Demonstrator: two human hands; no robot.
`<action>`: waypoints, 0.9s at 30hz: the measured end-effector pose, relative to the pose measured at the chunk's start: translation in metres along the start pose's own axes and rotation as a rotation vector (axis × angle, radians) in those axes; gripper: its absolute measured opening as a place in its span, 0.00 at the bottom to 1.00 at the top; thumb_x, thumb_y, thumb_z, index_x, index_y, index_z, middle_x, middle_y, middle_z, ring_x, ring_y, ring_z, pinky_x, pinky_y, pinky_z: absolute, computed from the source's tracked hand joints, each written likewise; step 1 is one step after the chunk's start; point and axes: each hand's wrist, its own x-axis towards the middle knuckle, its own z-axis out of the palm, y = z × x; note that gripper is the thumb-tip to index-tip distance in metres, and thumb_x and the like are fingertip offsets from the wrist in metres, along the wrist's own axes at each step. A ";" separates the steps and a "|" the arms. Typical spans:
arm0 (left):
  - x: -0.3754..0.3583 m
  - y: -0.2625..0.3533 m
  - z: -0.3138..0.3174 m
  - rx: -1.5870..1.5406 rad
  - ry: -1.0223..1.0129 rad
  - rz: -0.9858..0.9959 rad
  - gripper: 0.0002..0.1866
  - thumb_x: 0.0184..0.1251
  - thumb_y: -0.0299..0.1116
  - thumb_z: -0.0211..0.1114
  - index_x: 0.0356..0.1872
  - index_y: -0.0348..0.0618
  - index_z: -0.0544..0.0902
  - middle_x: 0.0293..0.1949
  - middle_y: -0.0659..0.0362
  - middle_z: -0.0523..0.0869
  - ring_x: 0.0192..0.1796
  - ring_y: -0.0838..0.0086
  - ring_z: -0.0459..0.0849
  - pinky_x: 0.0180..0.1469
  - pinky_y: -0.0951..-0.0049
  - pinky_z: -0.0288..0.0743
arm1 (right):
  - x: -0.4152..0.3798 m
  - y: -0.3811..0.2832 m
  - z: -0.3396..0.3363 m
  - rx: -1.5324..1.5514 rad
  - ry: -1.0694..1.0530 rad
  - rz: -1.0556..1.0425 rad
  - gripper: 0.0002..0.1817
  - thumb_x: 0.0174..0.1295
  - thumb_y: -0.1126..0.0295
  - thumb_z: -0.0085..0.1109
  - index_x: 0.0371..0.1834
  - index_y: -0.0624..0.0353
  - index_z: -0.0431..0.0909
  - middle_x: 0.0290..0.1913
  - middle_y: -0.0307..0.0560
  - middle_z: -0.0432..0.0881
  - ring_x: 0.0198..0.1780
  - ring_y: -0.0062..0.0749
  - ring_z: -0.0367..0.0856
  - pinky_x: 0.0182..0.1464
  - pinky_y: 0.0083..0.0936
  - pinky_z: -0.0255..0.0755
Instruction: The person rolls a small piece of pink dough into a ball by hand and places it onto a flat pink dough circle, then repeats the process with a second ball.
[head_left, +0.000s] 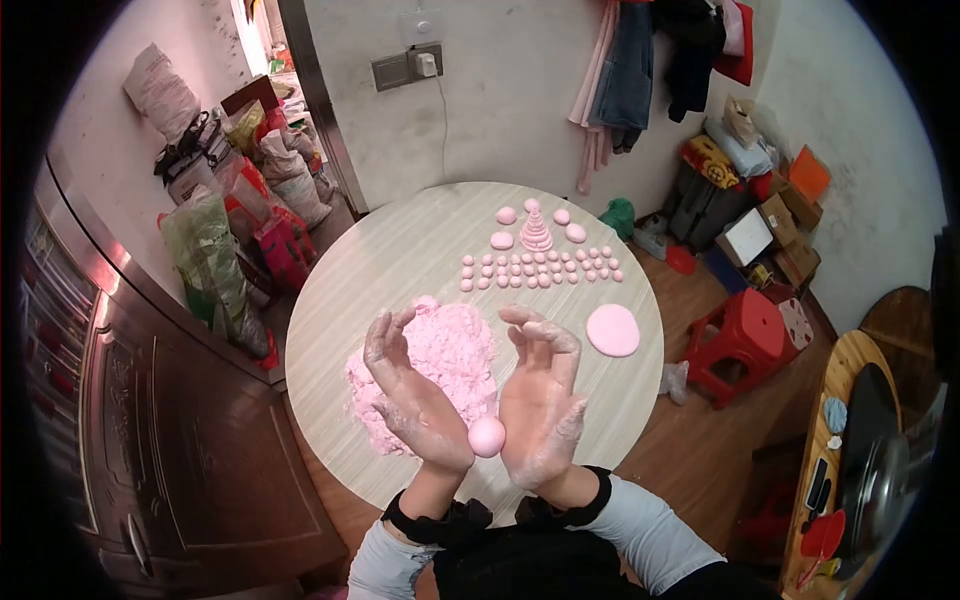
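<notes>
A smooth pink dough ball sits between the heels of my two palms, touching both. My left hand is on its left side, fingers curved upward and away from the ball. On the other side, my right hand is cupped the same way, with its fingers bent at the tips. Pale powder coats both hands. Behind and partly under my left hand lies a crumbly mound of pink dough. A flat pink disc rests to the right of my right hand.
On the round table, rows of small pink balls lie before a tiered pink cone with several larger lumps around it. A red stool stands right of the table. Bags crowd the left, near a brown door.
</notes>
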 end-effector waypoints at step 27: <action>-0.019 -0.033 -0.029 -0.790 -0.197 -1.303 0.25 0.74 0.35 0.43 0.66 0.30 0.57 0.65 0.40 0.63 0.69 0.54 0.63 0.72 0.62 0.59 | 0.058 0.018 -0.067 -0.842 -0.302 -0.100 0.15 0.61 0.73 0.53 0.50 0.66 0.71 0.48 0.51 0.74 0.50 0.37 0.73 0.56 0.29 0.64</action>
